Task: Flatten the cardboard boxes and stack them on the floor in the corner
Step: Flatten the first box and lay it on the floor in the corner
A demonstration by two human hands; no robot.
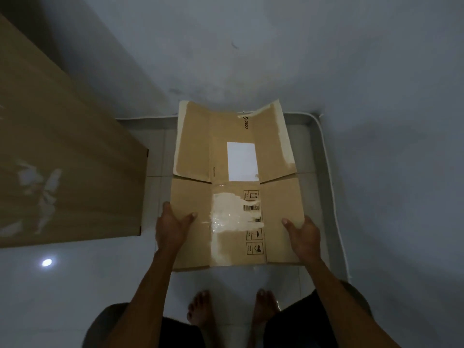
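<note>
Head view is showing the flattened brown cardboard box (236,187) above the pale glossy tiled floor (100,285), near the wall corner (319,113). The left hand (170,229) and the right hand (303,237) are gripping its side edges, thumbs on top, other fingers hidden beneath. Placing seems to be the step; next it is needing level lowering. Its matte face is carrying torn pale patches.

Single view: wide-angle, worn on head. Looks forward and steeply down, bare feet (200,310) at bottom edge. Faces wall corner (320,114), floor (75,285) below. Near to flattened cardboard box (236,197) at frame centre, gripped at side edges by left hand (173,229) and right hand (303,237). Straight lines bowed toward frame edges.
</note>
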